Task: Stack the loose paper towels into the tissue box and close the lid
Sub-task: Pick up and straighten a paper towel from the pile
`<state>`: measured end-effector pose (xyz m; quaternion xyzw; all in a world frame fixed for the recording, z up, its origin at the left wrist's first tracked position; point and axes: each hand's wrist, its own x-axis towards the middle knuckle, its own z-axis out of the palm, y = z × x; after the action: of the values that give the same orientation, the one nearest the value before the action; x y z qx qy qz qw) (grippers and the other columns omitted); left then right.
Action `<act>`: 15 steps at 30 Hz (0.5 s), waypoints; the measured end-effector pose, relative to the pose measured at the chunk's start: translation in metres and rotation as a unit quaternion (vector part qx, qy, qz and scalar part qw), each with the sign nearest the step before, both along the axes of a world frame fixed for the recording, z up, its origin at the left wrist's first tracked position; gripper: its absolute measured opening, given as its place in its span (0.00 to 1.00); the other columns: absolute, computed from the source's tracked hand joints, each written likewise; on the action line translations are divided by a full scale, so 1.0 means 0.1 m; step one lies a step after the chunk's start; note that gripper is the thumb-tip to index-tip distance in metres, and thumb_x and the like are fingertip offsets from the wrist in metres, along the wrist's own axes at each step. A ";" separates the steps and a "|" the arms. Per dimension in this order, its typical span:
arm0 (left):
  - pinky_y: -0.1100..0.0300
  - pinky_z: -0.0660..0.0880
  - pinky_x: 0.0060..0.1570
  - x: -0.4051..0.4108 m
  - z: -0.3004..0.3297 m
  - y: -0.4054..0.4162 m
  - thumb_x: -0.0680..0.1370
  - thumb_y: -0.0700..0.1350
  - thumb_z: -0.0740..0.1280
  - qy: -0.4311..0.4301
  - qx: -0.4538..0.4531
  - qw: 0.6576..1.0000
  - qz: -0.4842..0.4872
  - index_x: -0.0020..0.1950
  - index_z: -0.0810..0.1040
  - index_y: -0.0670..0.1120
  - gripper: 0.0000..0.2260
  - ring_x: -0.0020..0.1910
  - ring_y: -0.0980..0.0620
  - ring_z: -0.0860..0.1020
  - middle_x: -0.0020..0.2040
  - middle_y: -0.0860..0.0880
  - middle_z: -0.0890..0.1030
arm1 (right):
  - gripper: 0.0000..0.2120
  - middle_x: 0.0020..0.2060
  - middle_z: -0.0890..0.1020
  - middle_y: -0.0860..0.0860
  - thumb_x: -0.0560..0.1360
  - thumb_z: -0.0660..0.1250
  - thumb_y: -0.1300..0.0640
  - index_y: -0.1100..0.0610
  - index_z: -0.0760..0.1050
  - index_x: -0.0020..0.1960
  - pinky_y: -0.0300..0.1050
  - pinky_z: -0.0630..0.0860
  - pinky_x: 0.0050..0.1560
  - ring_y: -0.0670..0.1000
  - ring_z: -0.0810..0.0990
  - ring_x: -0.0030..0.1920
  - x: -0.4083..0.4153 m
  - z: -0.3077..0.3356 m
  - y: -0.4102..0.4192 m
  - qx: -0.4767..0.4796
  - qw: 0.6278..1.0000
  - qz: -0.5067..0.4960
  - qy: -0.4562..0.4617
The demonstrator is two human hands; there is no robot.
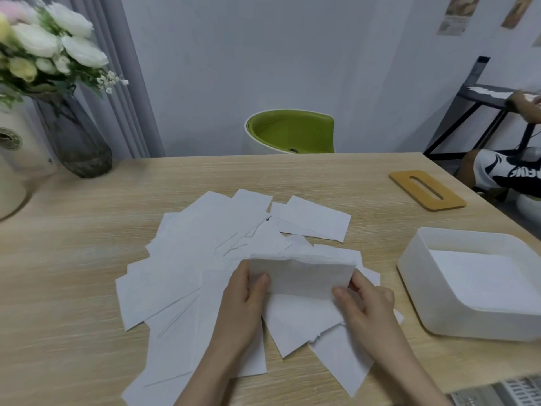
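Several loose white paper towels (187, 268) lie spread over the middle of the wooden table (73, 288). I hold a small upright stack of towels (301, 276) above them: my left hand (246, 300) grips its left end, my right hand (366, 303) grips its right end. The white tissue box (415, 276) stands open at the right, with a few towels lying flat inside. Its wooden lid (404, 177) with an oval slot lies flat on the table behind the box.
A glass vase of white flowers (76, 142) and a cream container (17, 159) stand at the table's back left. A green chair (289, 130) is behind the table. Another person's leg (497, 168) and hand show at the right edge. A printed paper (497, 391) lies at the bottom right.
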<state>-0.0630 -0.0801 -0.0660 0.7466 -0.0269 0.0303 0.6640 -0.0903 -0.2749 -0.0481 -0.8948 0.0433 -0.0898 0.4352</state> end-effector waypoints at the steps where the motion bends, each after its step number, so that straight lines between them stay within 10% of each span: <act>1: 0.59 0.73 0.52 0.01 0.01 -0.01 0.76 0.51 0.62 0.002 0.008 1.000 0.004 0.52 0.77 0.54 0.08 0.52 0.59 0.79 0.49 0.58 0.82 | 0.07 0.36 0.78 0.43 0.76 0.58 0.49 0.47 0.74 0.46 0.44 0.57 0.51 0.44 0.71 0.45 0.00 -0.01 0.00 -0.005 1.000 -0.002 -0.003; 15: 0.62 0.72 0.40 -0.03 0.25 -0.17 0.82 0.45 0.60 0.027 -0.013 1.000 0.009 0.59 0.74 0.57 0.10 0.44 0.59 0.79 0.48 0.60 0.81 | 0.08 0.40 0.86 0.52 0.79 0.61 0.63 0.55 0.79 0.49 0.37 0.76 0.38 0.48 0.83 0.39 -0.07 0.25 -0.02 0.295 0.955 -0.026 0.021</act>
<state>-0.0659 -0.0974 -0.0414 0.7385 -0.0019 0.0163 0.6740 -0.0972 -0.2773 -0.0232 -0.7270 0.1005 -0.0653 0.6762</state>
